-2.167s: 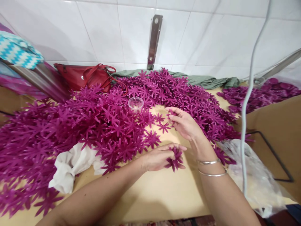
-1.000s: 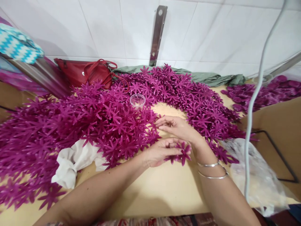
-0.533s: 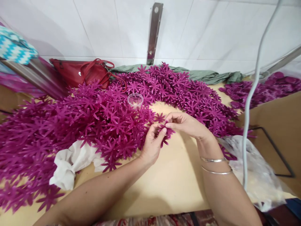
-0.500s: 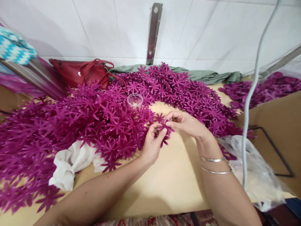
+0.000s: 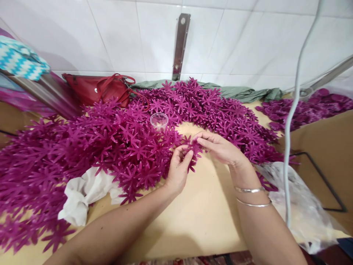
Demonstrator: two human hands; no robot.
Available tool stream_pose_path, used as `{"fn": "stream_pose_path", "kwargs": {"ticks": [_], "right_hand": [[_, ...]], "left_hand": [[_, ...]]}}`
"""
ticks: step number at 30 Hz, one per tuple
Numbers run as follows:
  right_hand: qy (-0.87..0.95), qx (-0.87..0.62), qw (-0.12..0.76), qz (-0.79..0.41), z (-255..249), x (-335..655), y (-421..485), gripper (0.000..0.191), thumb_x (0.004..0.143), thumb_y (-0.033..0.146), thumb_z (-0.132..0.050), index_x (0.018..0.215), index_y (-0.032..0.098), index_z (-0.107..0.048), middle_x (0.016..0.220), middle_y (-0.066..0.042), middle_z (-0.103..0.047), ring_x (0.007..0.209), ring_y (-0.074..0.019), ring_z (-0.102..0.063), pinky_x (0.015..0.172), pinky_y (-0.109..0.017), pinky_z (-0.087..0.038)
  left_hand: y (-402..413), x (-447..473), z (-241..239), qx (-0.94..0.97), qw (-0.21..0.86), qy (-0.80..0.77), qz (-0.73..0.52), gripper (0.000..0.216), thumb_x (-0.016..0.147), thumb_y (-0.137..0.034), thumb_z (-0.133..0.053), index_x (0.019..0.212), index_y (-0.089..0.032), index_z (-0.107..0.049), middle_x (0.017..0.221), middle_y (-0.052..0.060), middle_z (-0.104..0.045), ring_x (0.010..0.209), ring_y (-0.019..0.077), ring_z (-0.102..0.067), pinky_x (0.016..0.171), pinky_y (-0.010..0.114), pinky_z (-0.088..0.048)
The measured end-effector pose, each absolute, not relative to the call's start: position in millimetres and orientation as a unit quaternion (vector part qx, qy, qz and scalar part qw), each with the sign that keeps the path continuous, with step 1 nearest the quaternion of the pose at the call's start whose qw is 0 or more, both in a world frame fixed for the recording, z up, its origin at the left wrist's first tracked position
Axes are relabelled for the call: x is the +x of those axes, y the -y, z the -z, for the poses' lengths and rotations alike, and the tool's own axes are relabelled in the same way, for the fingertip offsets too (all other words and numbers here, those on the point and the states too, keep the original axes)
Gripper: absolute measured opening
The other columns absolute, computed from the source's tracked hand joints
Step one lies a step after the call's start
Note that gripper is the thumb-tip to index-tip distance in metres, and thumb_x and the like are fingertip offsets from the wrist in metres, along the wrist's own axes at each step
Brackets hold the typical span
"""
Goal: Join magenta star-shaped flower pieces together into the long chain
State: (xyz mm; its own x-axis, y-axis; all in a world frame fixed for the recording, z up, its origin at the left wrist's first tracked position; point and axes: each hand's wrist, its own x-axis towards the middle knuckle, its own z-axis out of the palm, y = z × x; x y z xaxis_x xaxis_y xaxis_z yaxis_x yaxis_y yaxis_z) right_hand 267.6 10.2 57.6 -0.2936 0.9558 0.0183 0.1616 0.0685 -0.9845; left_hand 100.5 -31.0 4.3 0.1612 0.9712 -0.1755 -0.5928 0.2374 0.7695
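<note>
My left hand (image 5: 178,167) pinches a magenta flower-shaped piece (image 5: 196,150) with slim petals between thumb and fingers. At the piece's upper edge, my right hand (image 5: 220,148), with two silver bangles on its wrist, has thumb and fingertips closed on a petal. Whatever small part lies between those fingertips is hidden. Just behind and left of both hands spreads a big heap of the same magenta flower pieces (image 5: 138,151). A small clear round tub (image 5: 159,120) sits in the heap, its contents hard to make out.
A red handbag (image 5: 85,90) lies at the back left by the tiled wall. White crumpled cloth (image 5: 92,187) rests near my left forearm. At right are a plastic bag (image 5: 306,217), a hanging grey cable (image 5: 291,110), a cardboard box (image 5: 325,147) and more magenta pieces (image 5: 309,106).
My right fingertips have shifted slightly along the flower piece, and its petals sit at a somewhat different angle. The left hand keeps its grip. The view has tipped up a little.
</note>
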Motion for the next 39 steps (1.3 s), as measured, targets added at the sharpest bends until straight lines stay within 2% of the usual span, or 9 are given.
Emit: {"fn": "stream_pose_path", "kwargs": {"ticks": [3, 5, 10, 17, 23, 28, 31, 35, 39], "right_hand": [[0.638, -0.432, 0.366, -0.522, -60.2, 266.8, -8.4, 0.041, 0.087, 0.048, -0.079, 0.118, 0.024, -0.073, 0.113, -0.007, -0.072, 0.095, -0.0208, -0.066, 0.083, -0.034, -0.054], [0.641, -0.429, 0.351, -0.531, -61.2, 265.2, -8.2, 0.047, 0.081, 0.041, -0.086, 0.122, 0.023, -0.071, 0.109, -0.006, -0.072, 0.088, -0.0185, -0.066, 0.079, -0.033, -0.055], [0.589, -0.481, 0.414, -0.5, -60.0, 259.9, -11.6, 0.03, 0.079, 0.038, -0.084, 0.101, 0.021, -0.073, 0.088, -0.002, -0.072, 0.072, -0.0155, -0.063, 0.066, -0.029, -0.053], [0.567, -0.527, 0.469, -0.425, -55.5, 258.2, -14.1, 0.022, 0.079, 0.036, -0.08, 0.092, 0.02, -0.072, 0.064, 0.005, -0.061, 0.05, -0.0095, -0.046, 0.046, -0.024, -0.034], [0.577, -0.515, 0.501, -0.388, -51.4, 247.8, -14.7, 0.022, 0.078, 0.038, -0.083, 0.085, 0.021, -0.071, 0.069, 0.002, -0.064, 0.055, -0.0113, -0.048, 0.049, -0.025, -0.037], [0.591, -0.479, 0.516, -0.395, -47.8, 241.0, -17.2, 0.03, 0.082, 0.048, -0.081, 0.08, 0.021, -0.067, 0.072, 0.002, -0.064, 0.06, -0.0124, -0.051, 0.058, -0.026, -0.041], [0.599, -0.455, 0.511, -0.415, -48.9, 237.9, -15.7, 0.035, 0.082, 0.053, -0.08, 0.08, 0.021, -0.066, 0.067, 0.004, -0.058, 0.058, -0.0115, -0.046, 0.056, -0.026, -0.037], [0.649, -0.433, 0.444, -0.441, -49.3, 224.9, -9.1, 0.038, 0.082, 0.051, -0.082, 0.074, 0.021, -0.061, 0.06, 0.005, -0.056, 0.055, -0.011, -0.046, 0.055, -0.026, -0.036], [0.652, -0.392, 0.403, -0.51, -45.0, 205.8, -4.5, 0.044, 0.08, 0.057, -0.082, 0.07, 0.021, -0.058, 0.058, 0.005, -0.056, 0.053, -0.0111, -0.048, 0.054, -0.026, -0.037]], "left_hand": [[30.6, 100.9, -0.6, 0.296, 0.706, -0.342, -0.545, 0.043, 0.079, -0.043, -0.085, 0.105, -0.021, -0.059, 0.082, -0.004, -0.063, 0.067, 0.0092, -0.058, 0.053, 0.019, -0.042], [30.6, 101.0, 0.4, 0.303, 0.708, -0.339, -0.541, 0.042, 0.08, -0.044, -0.084, 0.104, -0.02, -0.058, 0.081, -0.003, -0.064, 0.068, 0.01, -0.059, 0.052, 0.019, -0.041], [30.2, 100.7, 1.0, 0.32, 0.705, -0.338, -0.535, 0.039, 0.081, -0.043, -0.083, 0.101, -0.019, -0.061, 0.08, -0.003, -0.063, 0.068, 0.0097, -0.058, 0.055, 0.019, -0.043], [31.4, 99.6, 1.2, 0.298, 0.725, -0.327, -0.528, 0.032, 0.083, -0.039, -0.08, 0.098, -0.019, -0.06, 0.083, 0.0, -0.069, 0.067, 0.0105, -0.064, 0.056, 0.019, -0.044], [32.8, 99.2, -1.6, 0.325, 0.73, -0.289, -0.527, 0.026, 0.084, -0.031, -0.077, 0.097, -0.019, -0.057, 0.083, -0.001, -0.069, 0.068, 0.011, -0.067, 0.06, 0.021, -0.049], [35.6, 97.2, -7.9, 0.316, 0.739, -0.306, -0.51, 0.015, 0.084, -0.022, -0.066, 0.095, -0.02, -0.056, 0.074, -0.005, -0.057, 0.058, 0.009, -0.06, 0.053, 0.02, -0.045], [39.7, 88.8, -15.7, 0.266, 0.742, -0.332, -0.518, 0.013, 0.088, -0.028, -0.062, 0.094, -0.019, -0.055, 0.065, -0.008, -0.049, 0.051, 0.0078, -0.052, 0.05, 0.019, -0.04], [47.0, 70.1, -27.1, 0.258, 0.718, -0.334, -0.554, 0.04, 0.088, -0.054, -0.073, 0.09, -0.02, -0.052, 0.062, -0.009, -0.042, 0.049, 0.0052, -0.043, 0.05, 0.018, -0.036], [53.5, 50.9, -26.2, 0.361, 0.651, -0.357, -0.565, 0.041, 0.085, -0.052, -0.078, 0.087, -0.02, -0.053, 0.061, -0.008, -0.048, 0.051, 0.0054, -0.042, 0.05, 0.017, -0.034]]}}
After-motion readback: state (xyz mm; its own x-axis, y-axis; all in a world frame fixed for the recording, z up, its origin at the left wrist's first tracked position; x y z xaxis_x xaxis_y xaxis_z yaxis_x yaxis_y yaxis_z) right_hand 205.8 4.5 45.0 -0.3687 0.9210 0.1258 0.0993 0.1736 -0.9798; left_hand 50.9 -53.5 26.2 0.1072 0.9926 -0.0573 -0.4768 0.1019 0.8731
